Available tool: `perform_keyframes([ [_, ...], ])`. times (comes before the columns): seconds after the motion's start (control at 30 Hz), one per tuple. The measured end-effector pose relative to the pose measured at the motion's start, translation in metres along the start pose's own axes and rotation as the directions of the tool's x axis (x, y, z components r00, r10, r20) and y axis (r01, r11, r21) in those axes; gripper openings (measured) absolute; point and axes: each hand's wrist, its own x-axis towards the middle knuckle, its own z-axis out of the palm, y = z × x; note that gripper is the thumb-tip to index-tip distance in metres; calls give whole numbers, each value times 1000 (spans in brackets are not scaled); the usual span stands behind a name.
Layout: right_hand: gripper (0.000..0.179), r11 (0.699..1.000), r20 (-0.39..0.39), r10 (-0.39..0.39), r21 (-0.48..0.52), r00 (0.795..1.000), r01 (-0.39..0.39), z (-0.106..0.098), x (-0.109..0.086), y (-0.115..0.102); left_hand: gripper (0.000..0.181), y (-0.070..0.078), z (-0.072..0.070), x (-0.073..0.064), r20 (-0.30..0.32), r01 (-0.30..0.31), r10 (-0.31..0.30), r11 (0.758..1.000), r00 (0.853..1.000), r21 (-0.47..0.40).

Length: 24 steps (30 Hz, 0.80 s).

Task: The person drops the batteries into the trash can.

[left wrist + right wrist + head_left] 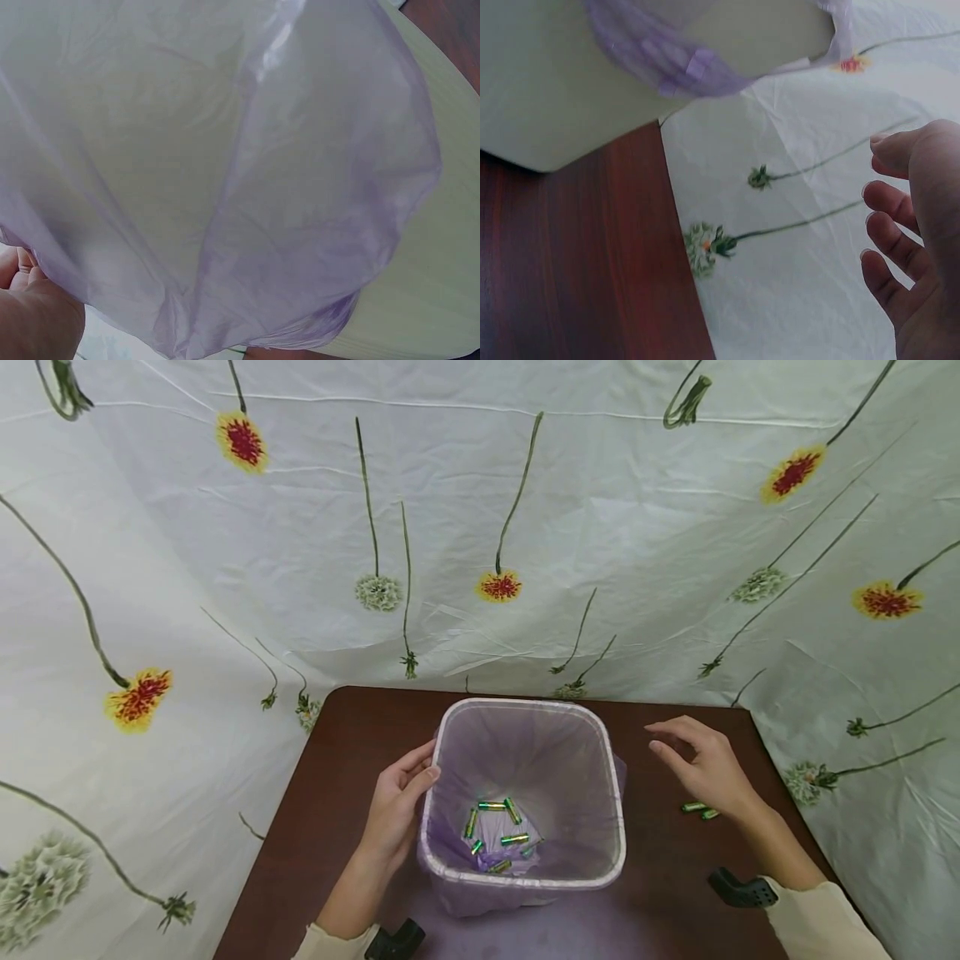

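A pale bin (525, 883), lined with a thin purple plastic bag (300, 187), stands on the table. Several green and gold batteries (515, 839) lie scattered on the bag at its bottom. My left hand (396, 797) grips the bin's left rim, thumb at the edge and the other fingers around the outside. To the right of the bin, my right hand (708, 764) hovers over the table with loosely bent fingers and nothing between them. Beneath that wrist, two more batteries (694, 807) lie on the table, partly covered by the arm.
The dark brown table (375, 718) ends close behind the bin. A white cloth (645, 543) printed with flowers hangs behind it and at both sides. Black wrist devices (738, 889) sit at both cream sleeves. The bag's loose edge hangs down outside the bin.
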Motion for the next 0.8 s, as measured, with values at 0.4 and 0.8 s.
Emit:
perform_keyframes([
  [0.4,27,994,-16,96,-43,995,-96,0,-31,24,45,1,1,-2,2,4,-4,1000,1000,-9],
  [0.8,25,973,-46,224,-54,974,-226,2,-67,55,45,1,3,-2,3,7,-7,999,1000,-34],
])
